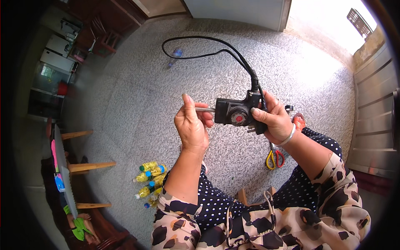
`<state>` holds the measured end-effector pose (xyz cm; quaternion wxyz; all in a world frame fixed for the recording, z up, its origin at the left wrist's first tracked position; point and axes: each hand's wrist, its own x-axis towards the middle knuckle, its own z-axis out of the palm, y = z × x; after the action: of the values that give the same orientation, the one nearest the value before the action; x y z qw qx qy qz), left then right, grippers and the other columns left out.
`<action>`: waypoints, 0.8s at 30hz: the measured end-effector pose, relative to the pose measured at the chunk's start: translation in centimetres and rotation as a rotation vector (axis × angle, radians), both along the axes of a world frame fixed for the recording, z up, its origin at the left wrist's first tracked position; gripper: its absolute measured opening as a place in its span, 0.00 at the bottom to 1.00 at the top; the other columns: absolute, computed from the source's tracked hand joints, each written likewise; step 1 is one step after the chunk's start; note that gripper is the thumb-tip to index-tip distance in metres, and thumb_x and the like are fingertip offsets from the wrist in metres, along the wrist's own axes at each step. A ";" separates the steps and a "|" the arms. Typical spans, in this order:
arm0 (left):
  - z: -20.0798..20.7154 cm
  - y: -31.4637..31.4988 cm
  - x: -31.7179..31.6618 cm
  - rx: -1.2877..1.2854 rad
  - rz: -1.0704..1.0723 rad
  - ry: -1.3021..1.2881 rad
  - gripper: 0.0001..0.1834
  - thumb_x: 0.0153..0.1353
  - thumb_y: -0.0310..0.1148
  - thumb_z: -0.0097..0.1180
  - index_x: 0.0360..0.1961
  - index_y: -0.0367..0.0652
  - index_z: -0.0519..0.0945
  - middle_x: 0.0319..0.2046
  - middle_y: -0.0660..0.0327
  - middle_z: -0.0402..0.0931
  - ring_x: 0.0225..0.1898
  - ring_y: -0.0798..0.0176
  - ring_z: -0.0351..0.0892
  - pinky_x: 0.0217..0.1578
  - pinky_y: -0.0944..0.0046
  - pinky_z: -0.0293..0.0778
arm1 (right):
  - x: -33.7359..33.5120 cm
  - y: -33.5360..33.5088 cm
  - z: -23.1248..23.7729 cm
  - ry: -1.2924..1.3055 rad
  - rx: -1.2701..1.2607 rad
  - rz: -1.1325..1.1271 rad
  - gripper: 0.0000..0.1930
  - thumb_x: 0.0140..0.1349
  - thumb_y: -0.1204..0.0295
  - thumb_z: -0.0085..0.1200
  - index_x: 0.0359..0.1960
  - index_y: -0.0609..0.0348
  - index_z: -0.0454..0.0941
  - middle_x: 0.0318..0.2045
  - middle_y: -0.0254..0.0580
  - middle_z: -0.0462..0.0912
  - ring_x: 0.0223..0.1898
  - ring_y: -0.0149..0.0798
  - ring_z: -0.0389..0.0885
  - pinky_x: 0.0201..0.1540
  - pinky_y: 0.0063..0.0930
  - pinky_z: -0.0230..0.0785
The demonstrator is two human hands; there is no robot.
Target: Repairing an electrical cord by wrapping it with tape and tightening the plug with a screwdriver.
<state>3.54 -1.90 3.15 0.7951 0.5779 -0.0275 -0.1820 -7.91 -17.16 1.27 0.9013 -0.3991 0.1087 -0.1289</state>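
Observation:
In front of me I hold a black boxy device (223,112) with a round dial and a red centre. My right hand (277,121) is wrapped round its right side, thumb on the front near the dial. A thin metal rod (205,110) sticks out of its left side. My left hand (192,125) is closed around the rod's outer end, thumb pointing up and fingers behind it. From the top of the device a black cable (233,52) rises and loops away to the left above the floor. What the device is for, I cannot make out.
A cutting tool (271,160) with one yellow and one red handle lies on the speckled floor (133,96) below my right hand. Several bottles (150,179) with yellow contents are at my left. A bluish bottle (177,53) lies farther off. A wooden-legged table (64,166) stands left.

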 end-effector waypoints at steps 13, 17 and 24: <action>-0.1 -0.1 -1.3 0.007 -0.224 -0.306 0.07 0.56 0.26 0.59 0.36 0.37 0.77 0.25 0.66 0.76 0.24 0.77 0.71 0.27 0.78 0.69 | -0.2 -0.6 -1.3 0.137 0.305 0.073 0.18 0.62 0.73 0.47 0.53 0.60 0.62 0.41 0.44 0.77 0.41 0.39 0.80 0.37 0.41 0.79; 0.1 0.1 -1.3 0.065 -0.270 -0.370 0.07 0.58 0.27 0.57 0.36 0.37 0.78 0.25 0.68 0.76 0.24 0.79 0.70 0.27 0.78 0.68 | -0.2 0.0 -2.4 0.308 0.442 0.184 0.21 0.63 0.75 0.39 0.58 0.63 0.53 0.47 0.53 0.73 0.42 0.52 0.79 0.34 0.44 0.79; 0.1 0.7 -1.1 0.128 -0.290 -0.404 0.07 0.60 0.31 0.56 0.34 0.37 0.79 0.23 0.67 0.75 0.23 0.78 0.71 0.26 0.77 0.69 | -0.5 0.9 -2.8 0.442 0.523 0.312 0.16 0.62 0.76 0.36 0.52 0.62 0.60 0.40 0.53 0.75 0.33 0.48 0.81 0.30 0.37 0.77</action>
<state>2.48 -1.18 3.21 0.7010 0.6415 -0.2568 -0.1762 -8.42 -16.25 -1.57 0.9364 -0.1854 0.2675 0.1314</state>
